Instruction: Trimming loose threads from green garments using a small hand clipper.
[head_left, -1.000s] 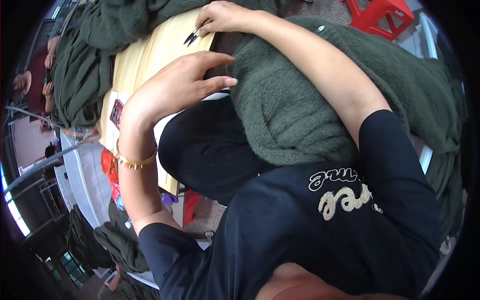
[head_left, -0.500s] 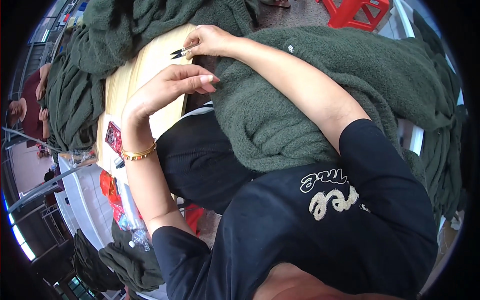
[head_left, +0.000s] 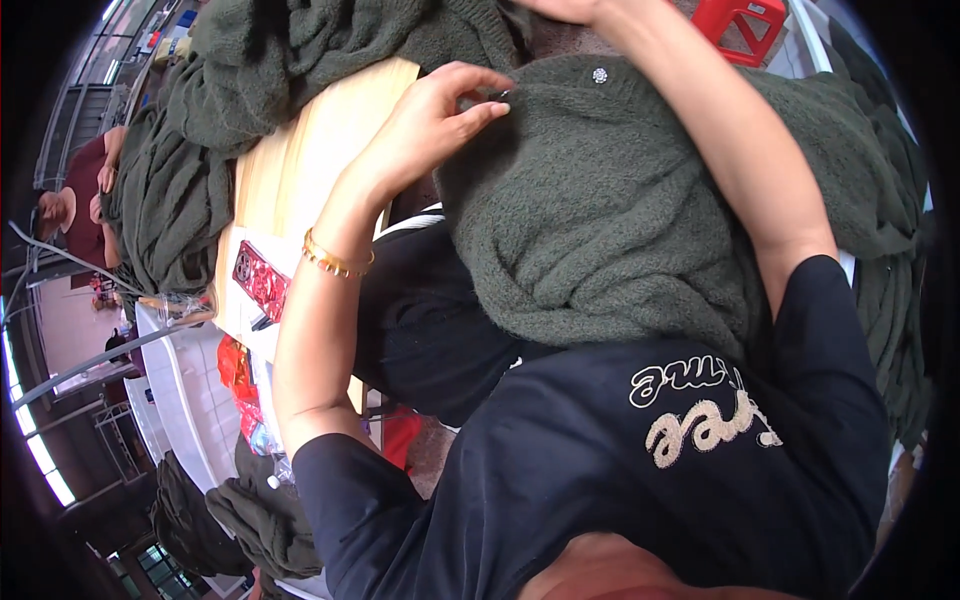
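A dark green knitted garment (head_left: 600, 190) lies bunched across my lap, with a small sparkling button (head_left: 600, 75) near its far edge. My left hand (head_left: 440, 120), a gold bracelet on its wrist, is at the garment's far left edge. Thumb and forefinger pinch there, with a tiny dark glint between the tips that I cannot make out. My right hand (head_left: 570, 8) is beyond the garment at the top of the head view. Its fingers are mostly cut off by the picture's edge, so whatever it holds is hidden.
A pale wooden board (head_left: 310, 150) stands left of my lap, bearing a red patterned phone (head_left: 260, 280). More green knitwear (head_left: 270, 70) is heaped around it. A red stool (head_left: 740, 30) stands far right. Another person (head_left: 85, 210) sits at far left.
My right hand, which held small black thread snips over the board, has moved up and right; the snips are out of sight. My left hand has moved right to the garment's edge and pinched.
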